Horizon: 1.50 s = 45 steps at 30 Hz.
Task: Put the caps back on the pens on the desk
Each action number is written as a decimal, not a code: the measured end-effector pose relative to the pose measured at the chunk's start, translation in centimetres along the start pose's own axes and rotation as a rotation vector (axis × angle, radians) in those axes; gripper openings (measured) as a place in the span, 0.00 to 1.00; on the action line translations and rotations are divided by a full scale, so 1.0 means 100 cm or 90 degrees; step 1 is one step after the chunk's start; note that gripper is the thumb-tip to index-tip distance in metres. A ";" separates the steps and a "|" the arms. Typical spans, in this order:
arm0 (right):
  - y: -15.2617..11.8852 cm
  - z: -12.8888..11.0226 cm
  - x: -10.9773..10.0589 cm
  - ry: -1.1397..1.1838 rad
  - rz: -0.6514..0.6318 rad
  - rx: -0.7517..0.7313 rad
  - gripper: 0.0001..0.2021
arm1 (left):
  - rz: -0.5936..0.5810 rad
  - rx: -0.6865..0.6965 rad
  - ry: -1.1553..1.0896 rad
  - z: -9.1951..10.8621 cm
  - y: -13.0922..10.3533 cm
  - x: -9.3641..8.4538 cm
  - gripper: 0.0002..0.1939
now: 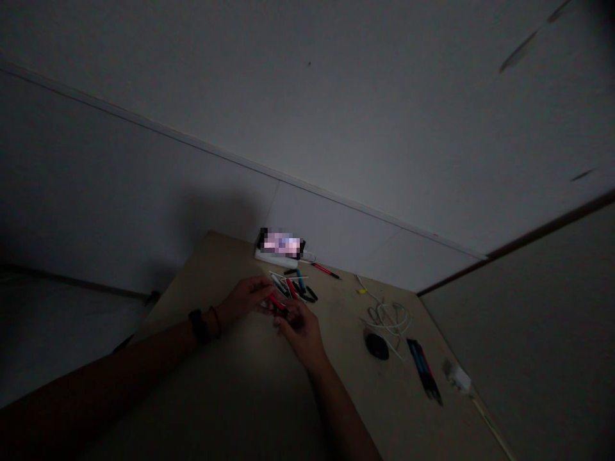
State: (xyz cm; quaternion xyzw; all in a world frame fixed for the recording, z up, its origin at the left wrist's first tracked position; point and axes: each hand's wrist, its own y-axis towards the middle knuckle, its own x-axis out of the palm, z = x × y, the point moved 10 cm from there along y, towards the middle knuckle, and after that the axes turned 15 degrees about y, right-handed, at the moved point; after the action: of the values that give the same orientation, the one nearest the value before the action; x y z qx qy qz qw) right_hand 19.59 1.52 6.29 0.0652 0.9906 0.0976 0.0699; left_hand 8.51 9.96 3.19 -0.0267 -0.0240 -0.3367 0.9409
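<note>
Over the table, my left hand [250, 298] pinches a red pen piece [275, 301] between its fingers. My right hand [303, 334] meets it from the other side, its fingers closed around the dark end of the same pen; the exact grip is hard to make out in the dim light. Just beyond my fingers lies a loose pile of pen parts, among them a red barrel [291, 288], a blue barrel [300, 280], black caps [311, 294] and thin white sticks.
A lit phone [281, 243] leans on a white block [276, 258] by the wall. Behind the pile lies a red-and-black pen [325, 271]. To the right are a coiled white cable [391, 318], a black mouse [377, 346], several pens [425, 372] in a row and a white plug [460, 379].
</note>
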 end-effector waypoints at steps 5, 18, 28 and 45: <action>0.003 0.008 -0.022 0.034 0.103 0.026 0.15 | -0.010 -0.019 0.083 -0.001 -0.003 0.001 0.19; 0.007 0.016 -0.051 0.171 0.223 0.015 0.20 | -0.096 0.014 0.259 -0.007 -0.004 0.013 0.21; 0.002 0.010 -0.053 0.224 0.289 -0.028 0.27 | -0.153 0.034 0.333 -0.008 -0.008 0.022 0.19; -0.003 -0.006 -0.063 0.090 0.332 -0.079 0.17 | -0.156 0.037 0.373 -0.008 -0.010 0.026 0.18</action>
State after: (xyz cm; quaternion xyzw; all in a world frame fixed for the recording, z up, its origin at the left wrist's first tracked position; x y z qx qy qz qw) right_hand 25.62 0.20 7.58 0.3066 0.9349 0.1772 -0.0228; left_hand 9.86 7.50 2.56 0.1013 0.2352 -0.4404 0.8605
